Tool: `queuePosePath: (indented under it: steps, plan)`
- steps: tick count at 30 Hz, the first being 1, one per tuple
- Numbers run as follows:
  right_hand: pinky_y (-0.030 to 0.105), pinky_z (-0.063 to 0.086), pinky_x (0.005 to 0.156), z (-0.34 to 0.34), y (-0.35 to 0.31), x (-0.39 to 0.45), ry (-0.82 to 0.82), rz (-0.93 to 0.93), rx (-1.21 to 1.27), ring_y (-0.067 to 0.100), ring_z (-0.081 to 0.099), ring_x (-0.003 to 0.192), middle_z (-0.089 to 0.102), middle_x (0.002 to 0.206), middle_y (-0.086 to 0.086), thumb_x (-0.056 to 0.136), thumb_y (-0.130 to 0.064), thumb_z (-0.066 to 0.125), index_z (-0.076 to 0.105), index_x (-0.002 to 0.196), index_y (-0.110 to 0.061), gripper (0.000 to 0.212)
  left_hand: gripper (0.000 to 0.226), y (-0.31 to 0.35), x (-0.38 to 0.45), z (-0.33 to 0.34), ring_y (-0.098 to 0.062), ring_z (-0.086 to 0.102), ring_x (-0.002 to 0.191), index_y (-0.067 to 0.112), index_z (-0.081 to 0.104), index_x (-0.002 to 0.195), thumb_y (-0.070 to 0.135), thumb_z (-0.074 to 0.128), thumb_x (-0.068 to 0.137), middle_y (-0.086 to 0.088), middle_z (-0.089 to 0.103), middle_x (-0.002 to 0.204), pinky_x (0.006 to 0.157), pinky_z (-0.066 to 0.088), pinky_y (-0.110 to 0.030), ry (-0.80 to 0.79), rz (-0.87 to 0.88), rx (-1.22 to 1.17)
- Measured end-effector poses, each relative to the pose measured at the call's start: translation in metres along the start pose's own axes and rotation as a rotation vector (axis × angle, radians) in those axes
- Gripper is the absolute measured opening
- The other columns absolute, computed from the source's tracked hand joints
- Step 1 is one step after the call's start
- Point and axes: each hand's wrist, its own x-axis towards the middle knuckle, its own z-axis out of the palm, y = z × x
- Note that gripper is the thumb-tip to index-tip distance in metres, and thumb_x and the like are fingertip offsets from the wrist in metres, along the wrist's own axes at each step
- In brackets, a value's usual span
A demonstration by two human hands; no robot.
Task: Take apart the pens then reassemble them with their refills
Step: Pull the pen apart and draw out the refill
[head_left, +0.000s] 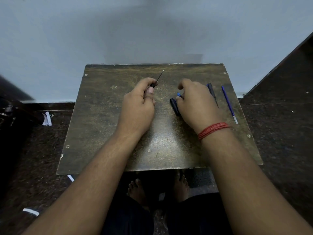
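Left hand [138, 106] clamps the dark, needle-tipped pen front [158, 79], tip aimed away; right hand [196, 100] curls over the black ribbed pen cap [174, 106] on the worn brown table [101, 116], grasp unclear; the loose blue refill [229, 103] near the right edge may, I reckon, roll off if nudged.

No writing, label, brand, number or sign can be read anywhere in this view. The dark slim pen barrel [212, 93] and the thin blue refill [228, 103] lying just right of the right hand [196, 102] show plain surfaces at this size, as does the black pen part [158, 78] gripped in the left hand [138, 106]. The scuffed brown wooden board [101, 116] under both hands carries only scratches and screw heads, and the white paper scraps [47, 119] well to the left of the left hand are too small and blurred to show any print.
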Motion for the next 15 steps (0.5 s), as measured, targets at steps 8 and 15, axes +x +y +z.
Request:
queuePosePath:
  steps: [8, 15]
  plan:
    - [0.033, 0.044, 0.079, 0.006, -0.003, -0.002, 0.016, 0.029, -0.002, 0.027, 0.059, 0.102, 0.061, 0.109, 0.009, 0.099, -0.023, 0.056, 0.056, 0.115, -0.011, 0.02, 0.025, 0.003, -0.001, 0.0, 0.003, 0.052, 0.057, 0.026, 0.063, 0.119, 0.018, 0.045, 0.103, 0.006, 0.06, 0.069, 0.051, 0.038, -0.01, -0.008, 0.007, -0.001]
    - [0.034, 0.053, 0.072, -0.003, -0.001, 0.006, 0.104, 0.139, 0.582, 0.012, 0.065, 0.079, 0.07, 0.086, -0.006, 0.098, -0.035, 0.055, 0.067, 0.093, -0.021, 0.019, 0.026, 0.004, -0.002, 0.001, 0.003, 0.053, 0.061, 0.025, 0.063, 0.122, 0.019, 0.045, 0.103, 0.006, 0.061, 0.071, 0.054, 0.039, -0.01, -0.043, 0.029, 0.01]
